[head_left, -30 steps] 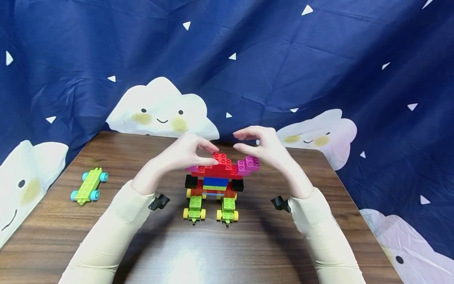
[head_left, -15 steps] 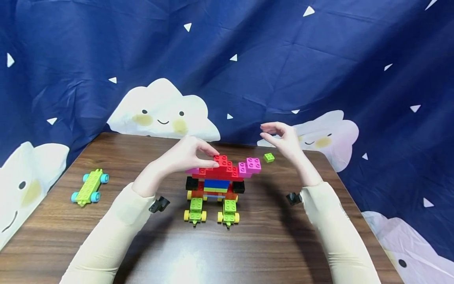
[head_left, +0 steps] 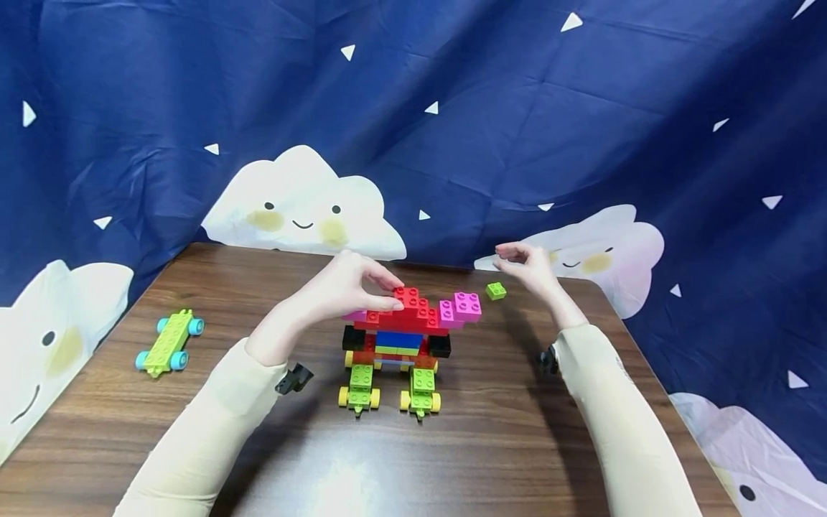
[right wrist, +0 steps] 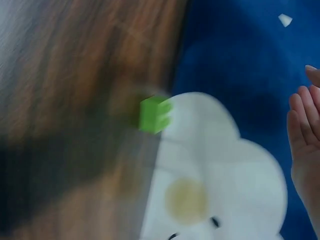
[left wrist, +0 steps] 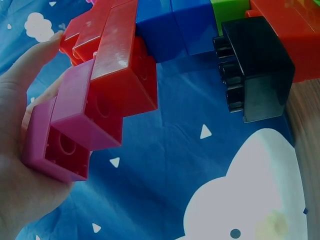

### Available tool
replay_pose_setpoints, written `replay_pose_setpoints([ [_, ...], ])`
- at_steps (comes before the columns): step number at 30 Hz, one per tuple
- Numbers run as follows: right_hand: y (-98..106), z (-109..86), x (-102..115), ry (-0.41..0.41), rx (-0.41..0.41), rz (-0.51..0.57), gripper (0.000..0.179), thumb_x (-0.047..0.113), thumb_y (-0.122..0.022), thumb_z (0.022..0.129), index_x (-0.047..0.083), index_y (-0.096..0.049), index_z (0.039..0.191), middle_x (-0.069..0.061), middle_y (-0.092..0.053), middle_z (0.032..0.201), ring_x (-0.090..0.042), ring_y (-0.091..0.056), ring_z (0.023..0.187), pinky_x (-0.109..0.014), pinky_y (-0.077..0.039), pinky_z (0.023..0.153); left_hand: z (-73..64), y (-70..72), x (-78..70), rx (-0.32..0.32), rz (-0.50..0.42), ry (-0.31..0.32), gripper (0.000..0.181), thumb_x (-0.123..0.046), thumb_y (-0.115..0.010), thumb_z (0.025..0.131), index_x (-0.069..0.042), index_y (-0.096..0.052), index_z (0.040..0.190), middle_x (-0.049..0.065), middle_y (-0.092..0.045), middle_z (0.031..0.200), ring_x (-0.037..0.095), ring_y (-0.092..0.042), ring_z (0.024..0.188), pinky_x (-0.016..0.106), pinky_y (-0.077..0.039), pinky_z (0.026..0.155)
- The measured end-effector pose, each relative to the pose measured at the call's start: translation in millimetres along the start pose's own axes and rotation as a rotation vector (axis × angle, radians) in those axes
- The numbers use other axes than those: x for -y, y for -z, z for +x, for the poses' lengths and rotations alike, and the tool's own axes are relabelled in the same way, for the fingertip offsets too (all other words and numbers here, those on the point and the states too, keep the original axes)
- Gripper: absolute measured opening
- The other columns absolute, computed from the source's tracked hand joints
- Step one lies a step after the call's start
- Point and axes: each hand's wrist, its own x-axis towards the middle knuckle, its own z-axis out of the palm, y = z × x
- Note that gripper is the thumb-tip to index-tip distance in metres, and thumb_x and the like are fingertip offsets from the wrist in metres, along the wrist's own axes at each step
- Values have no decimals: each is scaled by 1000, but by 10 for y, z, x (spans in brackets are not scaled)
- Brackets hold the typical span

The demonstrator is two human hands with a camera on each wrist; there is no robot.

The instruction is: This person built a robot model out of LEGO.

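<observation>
A toy-brick build [head_left: 400, 323] stands mid-table, with a stepped red top, pink bricks [head_left: 466, 307] at both ends, blue and black bricks lower down, and green wheeled bases with yellow wheels. My left hand [head_left: 342, 287] holds the red bricks at its top between thumb and fingers. In the left wrist view, pink bricks [left wrist: 75, 115] lie along that hand's palm, and a black brick [left wrist: 260, 70] sticks out below. My right hand [head_left: 530, 269] is in the air, fingers relaxed, holding nothing. Nearest to it, a small green brick [head_left: 496, 291] lies on the table.
A green wheeled base [head_left: 169, 343] with light-blue wheels sits at the left of the wooden table [head_left: 491, 459]. A dark blue curtain [head_left: 413, 86] with white clouds and triangles hangs behind the table and along its sides.
My right hand has moved away from the top of the build to the right, and the green brick behind it has come into view. My left hand keeps its hold on the red bricks.
</observation>
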Motion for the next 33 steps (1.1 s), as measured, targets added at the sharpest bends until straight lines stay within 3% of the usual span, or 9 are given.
replay_pose_setpoints([
  [3,10,-10,-189,-43,19,-2,34,-4,-66,86,-19,-59,116,-37,-63,112,-30,-64,98,-22,-51,87,4,-7,4,0,-6,7,34,-29,-82,78,-11,-76,107,2,-76,101,16,-68,95,36,-56,87],
  [6,13,-8,-491,-97,26,-9,37,-1,-68,87,-16,-59,119,-36,-62,116,-24,-65,97,-15,-49,83,0,-10,-16,0,-11,4,34,-28,-82,78,-11,-77,107,2,-76,101,16,-69,95,36,-56,87],
  [10,-9,17,-906,-130,39,-23,40,0,-71,85,-12,-60,122,-33,-62,119,-5,-64,92,-6,-45,78,-4,-11,-31,6,-3,17,34,-29,-82,78,-12,-77,107,1,-76,102,15,-69,95,34,-56,86],
  [12,-29,24,-1018,-134,61,-32,41,0,-71,85,-12,-59,123,-32,-62,121,-6,-64,95,-7,-46,81,-1,-9,-28,7,-3,27,34,-29,-82,78,-12,-77,107,1,-76,102,15,-68,95,33,-56,86],
  [17,-89,51,-1179,-130,116,-27,43,-3,-70,83,-15,-57,123,-35,-59,123,-39,-62,113,-22,-49,94,4,-8,-8,8,-15,42,34,-30,-82,78,-12,-77,107,1,-76,101,15,-68,94,31,-57,82],
  [19,-115,62,-1224,-143,129,-29,43,-4,-69,83,-16,-56,123,-35,-59,123,-46,-57,117,-29,-48,98,6,-9,4,9,-21,44,34,-29,-82,78,-12,-77,107,1,-76,101,15,-68,93,30,-57,80],
  [26,-179,56,-1302,-211,172,-32,45,-4,-66,85,-15,-53,127,-34,-57,127,-46,-55,119,-49,-41,105,9,-3,21,14,-40,36,33,-27,-82,78,-11,-77,106,2,-76,100,14,-69,91,28,-57,79],
  [33,-221,58,-1404,-221,216,-111,51,0,-66,85,-9,-51,133,-30,-52,136,-43,-45,130,-54,-33,110,12,-4,18,20,-57,41,33,-28,-83,78,-11,-77,106,1,-76,99,15,-70,92,33,-58,81],
])
